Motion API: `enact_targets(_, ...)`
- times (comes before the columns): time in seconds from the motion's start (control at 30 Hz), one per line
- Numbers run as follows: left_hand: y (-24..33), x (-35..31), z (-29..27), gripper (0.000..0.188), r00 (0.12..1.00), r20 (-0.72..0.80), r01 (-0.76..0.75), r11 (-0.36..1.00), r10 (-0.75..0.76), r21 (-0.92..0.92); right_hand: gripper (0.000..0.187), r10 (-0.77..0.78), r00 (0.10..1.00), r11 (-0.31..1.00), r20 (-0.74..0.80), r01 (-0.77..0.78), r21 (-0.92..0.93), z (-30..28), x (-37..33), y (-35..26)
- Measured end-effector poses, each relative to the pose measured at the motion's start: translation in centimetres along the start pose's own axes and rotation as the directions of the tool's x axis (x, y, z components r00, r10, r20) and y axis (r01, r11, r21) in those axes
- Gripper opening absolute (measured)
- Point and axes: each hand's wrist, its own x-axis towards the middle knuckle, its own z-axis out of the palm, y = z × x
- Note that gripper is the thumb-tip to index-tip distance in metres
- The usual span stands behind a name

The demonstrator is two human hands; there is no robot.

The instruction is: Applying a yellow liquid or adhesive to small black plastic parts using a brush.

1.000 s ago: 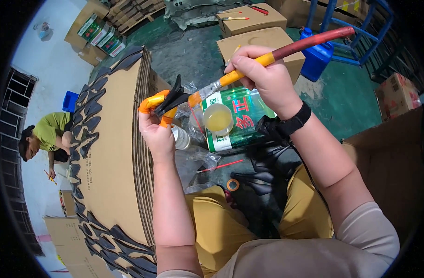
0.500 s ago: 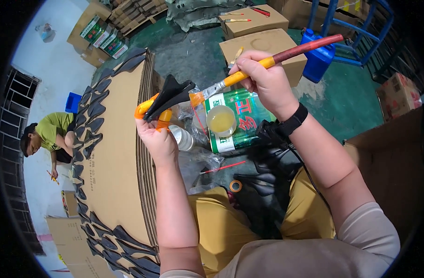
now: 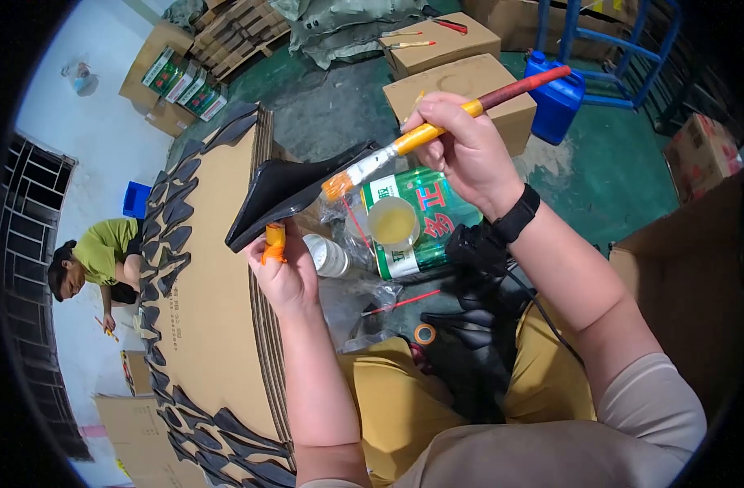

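My left hand [image 3: 289, 281], with orange wrapping [image 3: 274, 242] around a finger, grips a glossy black shoe sole [image 3: 278, 191] by its lower left end. The sole slants up to the right. In my right hand [image 3: 474, 154] is a paintbrush [image 3: 417, 138] with a yellow and red handle, held like a pen. Its orange-tinted bristles meet the sole's lower edge, or lie just in front of it. Below the brush, a clear cup [image 3: 392, 224] of yellowish liquid sits on a green tin [image 3: 427, 248]. A white tub [image 3: 327, 256] stands beside the tin.
At left, stacked cardboard [image 3: 226, 333] bears rows of black soles [image 3: 177, 213]. Beyond it crouches a person in a green shirt [image 3: 108, 248] with a brush. Cardboard boxes [image 3: 490, 106] and a blue jug [image 3: 557, 102] stand ahead. A tape roll [image 3: 424, 334] lies near my feet.
The sole has turned from nearly end-on to lengthwise, and its left end has swung down. The brush has shifted slightly left and down along it. The view has moved a little.
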Motion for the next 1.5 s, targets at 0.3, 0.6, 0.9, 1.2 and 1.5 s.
enact_targets(0.3, 0.1, -0.4, 0.9, 0.02, 0.999, 0.027, 0.026, 0.999, -0.025, -0.027, 0.02, 0.031, 0.999, 0.999, -0.009, -0.031, -0.008, 0.5, -0.2, 0.7)
enact_targets(0.6, 0.5, -0.4, 1.1, 0.017, 0.998, -0.058, 0.027, 0.996, -0.032, -0.085, 0.02, 0.024, 0.99, 0.996, -0.138, -0.035, -0.085, -1.6, 0.1, 2.1)
enact_targets(0.9, 1.1, -0.2, 1.3, 0.023, 0.992, -0.073, 0.082, 0.965, -0.103, -0.248, 0.022, 0.004, 0.964, 0.991, -0.265, -0.04, -0.131, -3.0, 0.4, 2.1)
enact_targets(1.2, 1.1, 0.2, 0.4, 0.024, 0.981, -0.135, 0.076, 0.918, -0.139, -0.39, 0.022, -0.058, 0.965, 0.988, -0.254, 0.019, -0.155, -4.3, 0.7, 2.0)
enact_targets(1.5, 1.8, 0.5, 0.4, 0.02, 0.866, -0.428, 0.02, 0.873, -0.259, -0.487, 0.023, -0.08, 0.948, 0.975, -0.308, 0.01, -0.224, -4.8, 0.7, 1.8)
